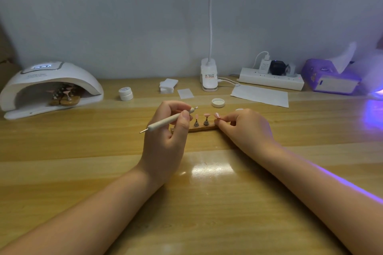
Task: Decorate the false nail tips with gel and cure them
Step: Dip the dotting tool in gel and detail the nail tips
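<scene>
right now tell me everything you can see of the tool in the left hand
The dotting tool is a slim, pale stick, matte and off-white, with a thin metal tip at each end. It lies tilted, its lower tip pointing left and toward the person, its upper tip rising toward the pink nail tips on their stand. The left hand grips it near the upper end, between thumb and curled fingers. It touches nothing else.

pink nail tips [206,114] | upright on pegs | wooden holder [202,129]

left hand [165,130] gripping, right hand [246,128] pinching
</scene>
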Demonstrator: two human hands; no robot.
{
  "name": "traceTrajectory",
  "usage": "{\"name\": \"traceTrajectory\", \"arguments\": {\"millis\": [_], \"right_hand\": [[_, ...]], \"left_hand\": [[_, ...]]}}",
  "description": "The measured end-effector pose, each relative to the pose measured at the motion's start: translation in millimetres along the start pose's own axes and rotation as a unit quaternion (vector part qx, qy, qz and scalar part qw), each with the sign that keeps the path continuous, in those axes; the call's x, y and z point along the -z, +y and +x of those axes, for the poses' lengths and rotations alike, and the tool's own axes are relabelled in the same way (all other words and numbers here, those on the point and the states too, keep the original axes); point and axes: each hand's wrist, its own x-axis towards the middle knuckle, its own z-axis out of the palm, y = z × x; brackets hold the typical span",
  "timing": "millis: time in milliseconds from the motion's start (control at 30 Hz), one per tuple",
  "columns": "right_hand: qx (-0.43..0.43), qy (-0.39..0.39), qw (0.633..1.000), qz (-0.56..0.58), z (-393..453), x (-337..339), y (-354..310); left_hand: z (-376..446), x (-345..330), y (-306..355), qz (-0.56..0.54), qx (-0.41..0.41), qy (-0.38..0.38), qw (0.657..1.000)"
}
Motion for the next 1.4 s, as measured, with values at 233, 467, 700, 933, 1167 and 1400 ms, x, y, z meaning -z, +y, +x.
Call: {"name": "traceTrajectory", "arguments": {"millis": [233,467,700,933,1167,1400], "right_hand": [[0.069,0.064,0.989,-0.117,-8.8,12.0,-7.8],[0.070,0.113,0.988,-0.083,10.9,33.5,17.2],[-0.045,-0.040,0.998,0.012,21.4,24.4,45.1],[-0.024,-0.041,0.998,0.031,22.2,17.9,49.5],[0.043,0.038,0.994,0.091,21.7,30.0,26.5],[0.197,0.062,0.977,0.057,7.9,35.9,-17.9]], "left_hand": [[-0.8,0.2,0.9,-0.001,-0.004,0.004,1.000],[-0.6,0.6,1.0,0.001,-0.008,-0.002,1.000],[-0.4,0.9,0.5,0.005,-0.011,-0.004,1.000],[-0.3,0.6,0.9,0.004,-0.006,-0.011,1.000],[1.3,1.2,9.1,-0.008,-0.004,-0.015,1.000],[9.7,0.8,26.3,-0.003,-0.020,-0.005,1.000]]}}
